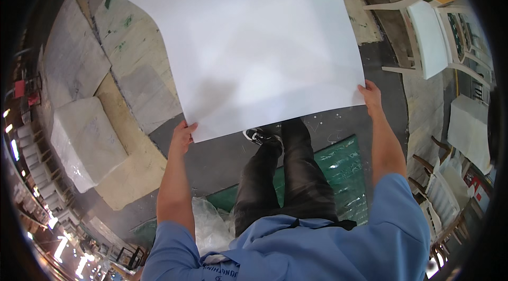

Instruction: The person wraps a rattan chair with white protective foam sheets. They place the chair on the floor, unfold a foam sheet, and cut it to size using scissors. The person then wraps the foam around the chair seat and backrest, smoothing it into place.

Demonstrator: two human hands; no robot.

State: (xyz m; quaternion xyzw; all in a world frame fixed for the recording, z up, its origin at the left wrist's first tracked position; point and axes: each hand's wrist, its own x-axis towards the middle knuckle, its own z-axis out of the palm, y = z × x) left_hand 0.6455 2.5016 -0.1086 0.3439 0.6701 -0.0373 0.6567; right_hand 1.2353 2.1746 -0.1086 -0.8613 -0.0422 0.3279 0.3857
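- Wearing a blue shirt [328,249], nearest the camera, and reaching forward past dark trousers [259,191] with both arms spread.
- Holding a large white sheet [264,53] out in front, above the grey floor [206,167], filling the upper middle of the view — and running off the top edge, so not showing whether touching anything at the far end.
- Clamping the left grip [182,136] on the sheet just beside the near left corner, pressing with the thumb from above.
- Clamping the right grip [371,96] on the right side, just beside the near right corner.
- Slanting along the near edge, with the right grip farther forward than the left; probably calling for a small levelling, so sharing the load evenly.
- Curving along the left side, so likely bending easily — asking, by judgement, for a light, even outward pull rather than a hard pinch, to avoid creasing at the corners.
- Hiding much of the ground ahead, while showing a shoe [255,135] just beyond the near edge; needing care with footing, especially near the green sheeting [344,175] and clear plastic [209,223].
- Appearing apart from the white-seated chairs [428,32] at the right; probably needing watchfulness there against snagging.
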